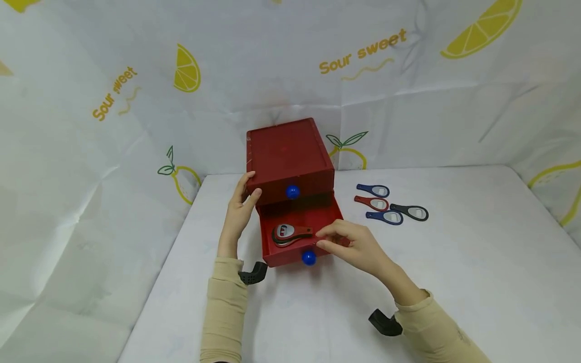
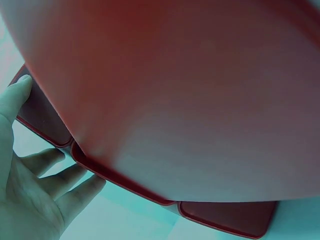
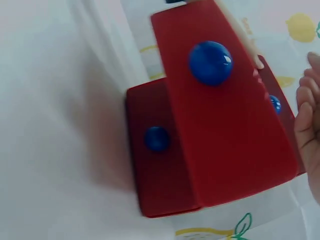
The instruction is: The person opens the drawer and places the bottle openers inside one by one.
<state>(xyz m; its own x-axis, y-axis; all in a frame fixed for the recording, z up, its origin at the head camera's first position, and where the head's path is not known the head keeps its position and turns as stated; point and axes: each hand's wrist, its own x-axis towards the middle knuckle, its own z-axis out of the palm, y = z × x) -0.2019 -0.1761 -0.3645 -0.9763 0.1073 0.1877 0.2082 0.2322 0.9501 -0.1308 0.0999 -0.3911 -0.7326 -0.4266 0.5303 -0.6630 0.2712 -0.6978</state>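
Observation:
A red cabinet with blue knobs stands on the table, its middle drawer pulled out. Against the cabinet's left side, my left hand rests with straight fingers, thumb at the front edge; the left wrist view shows the fingertips along the side. Inside the drawer lies a small pile of bottle openers, a red one on top, handle pointing right. Over the drawer's right front corner hovers my right hand, fingers loosely bent, thumb and index finger apart with nothing between them. The right wrist view has that hand beside the drawer front.
Several more bottle openers, blue, red and black, lie on the white table right of the cabinet. A white cloth with lemon prints hangs behind. The drawer's blue knob juts toward me.

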